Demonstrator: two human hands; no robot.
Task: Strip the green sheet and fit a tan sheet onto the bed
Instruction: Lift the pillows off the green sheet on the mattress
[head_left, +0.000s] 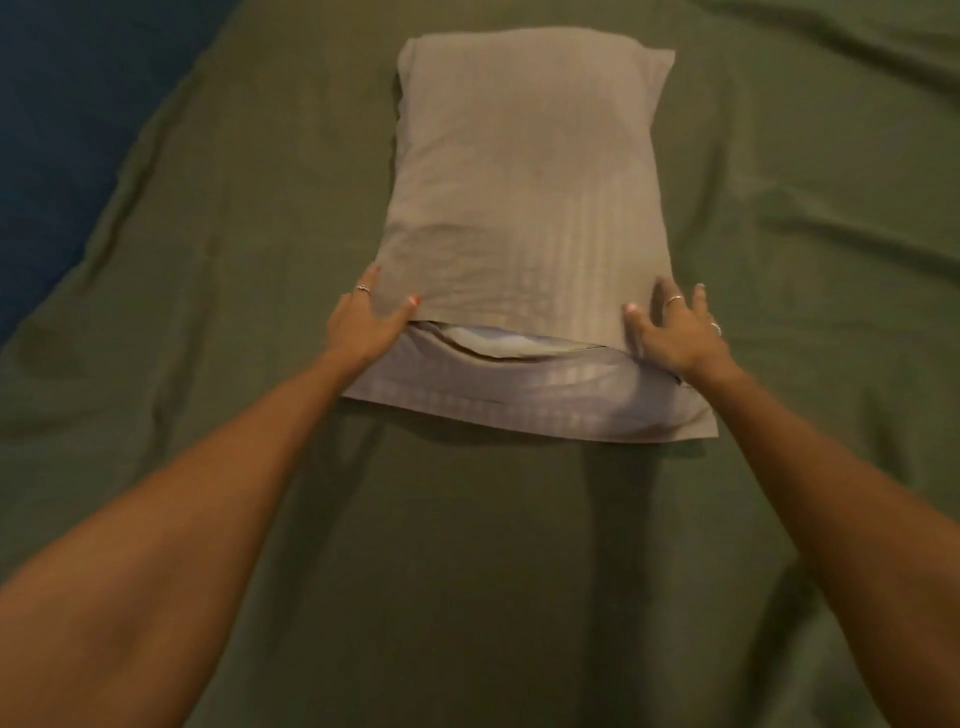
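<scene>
One view, from the head camera, covered the scene. The green sheet (519, 545) lay spread over the bed, olive in colour, with long loose wrinkles running out from the pillow (530, 171) on both sides. A blue surface (57, 130) showed beyond the sheet's far left edge.

The pillow rested on the green sheet, lengthwise away from the person, in a grey-tan striped pillowcase (530, 405). The case's open end faced the person; its upper layer ended short of the lower flap, and a pale inner fabric showed in the gap.

The left hand (363, 327) lay at the pillow's near left corner, thumb on top of the case's upper layer, the other fingers extended along the pillow's side. Whether the thumb and fingers pinched the fabric could not be told. The right hand (675, 332) rested at the pillow's near right corner, fingers straight and spread apart, thumb on the case. Rings were visible on both hands.

Bare green sheet extended on every side of the pillow, with the widest open stretch between the pillow's near flap and the person.
</scene>
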